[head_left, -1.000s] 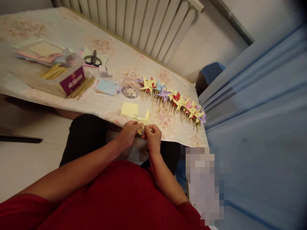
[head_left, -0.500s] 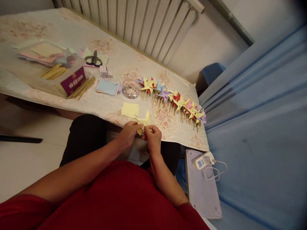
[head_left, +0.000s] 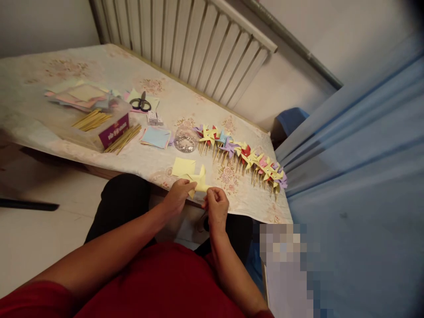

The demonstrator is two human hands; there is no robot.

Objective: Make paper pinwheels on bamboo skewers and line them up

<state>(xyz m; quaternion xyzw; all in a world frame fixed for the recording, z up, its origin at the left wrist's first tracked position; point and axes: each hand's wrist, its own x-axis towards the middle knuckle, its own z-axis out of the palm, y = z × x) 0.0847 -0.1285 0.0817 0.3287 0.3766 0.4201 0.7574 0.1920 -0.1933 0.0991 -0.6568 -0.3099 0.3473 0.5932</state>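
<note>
A partly folded yellow paper (head_left: 201, 184) is at the table's front edge. My left hand (head_left: 179, 194) pinches its left part. My right hand (head_left: 217, 204) has its fingers pressed together at the paper's right corner. Just behind lies a flat yellow sheet (head_left: 183, 167) with cut corners. A clear round dish (head_left: 185, 140) of small shiny pieces stands farther back, beside a stack of blue-topped paper squares (head_left: 156, 137). To the right, several finished pinwheels (head_left: 228, 146) on sticks lie in a slanting row.
A clear bin (head_left: 82, 139) with sticks and coloured paper stands at the left, loose sticks (head_left: 124, 139) beside it. Black scissors (head_left: 141, 104) and small boxes (head_left: 154, 118) lie behind. A radiator (head_left: 192, 48) lines the back; a blue curtain (head_left: 357, 176) hangs at the right.
My right hand has moved away from my left, and the yellow paper's right part is now spread between them. The view has shifted, so the table appears lower.
</note>
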